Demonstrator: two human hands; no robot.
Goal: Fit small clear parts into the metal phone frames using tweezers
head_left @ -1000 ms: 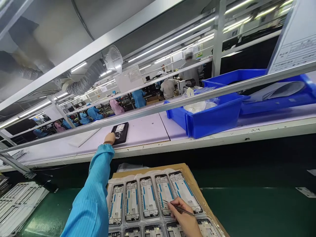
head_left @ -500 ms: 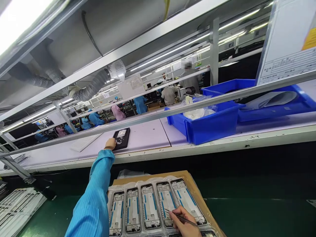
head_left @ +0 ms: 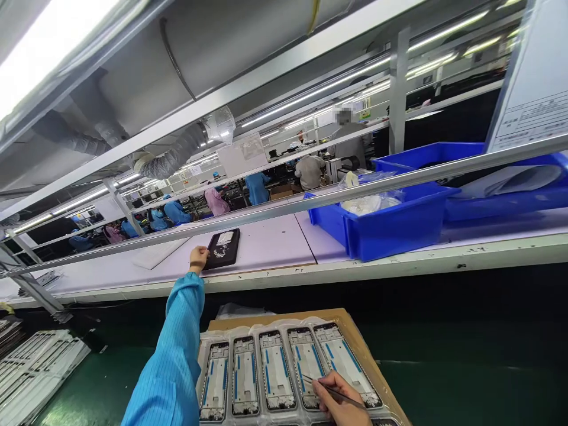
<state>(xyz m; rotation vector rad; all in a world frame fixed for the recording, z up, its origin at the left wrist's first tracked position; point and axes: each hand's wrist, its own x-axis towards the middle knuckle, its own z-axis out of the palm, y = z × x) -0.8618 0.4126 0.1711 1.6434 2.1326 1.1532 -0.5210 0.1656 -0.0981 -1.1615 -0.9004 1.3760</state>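
Your right hand (head_left: 341, 403) grips tweezers (head_left: 336, 392) over phone frames (head_left: 305, 368), set in rows in a plastic tray (head_left: 270, 322) to keep each apart. Your left hand (head_left: 198, 258) sits beside a black pad (head_left: 222, 248) on the worktop (head_left: 266, 249); you can't tell whether that grip is closed.

The blue-sleeved left arm (head_left: 171, 355) stretches forward and slightly upward, its left hand (head_left: 198, 258) loosely curled; the right hand (head_left: 341, 405) pinches slim tweezers (head_left: 335, 391), tips pointing left.
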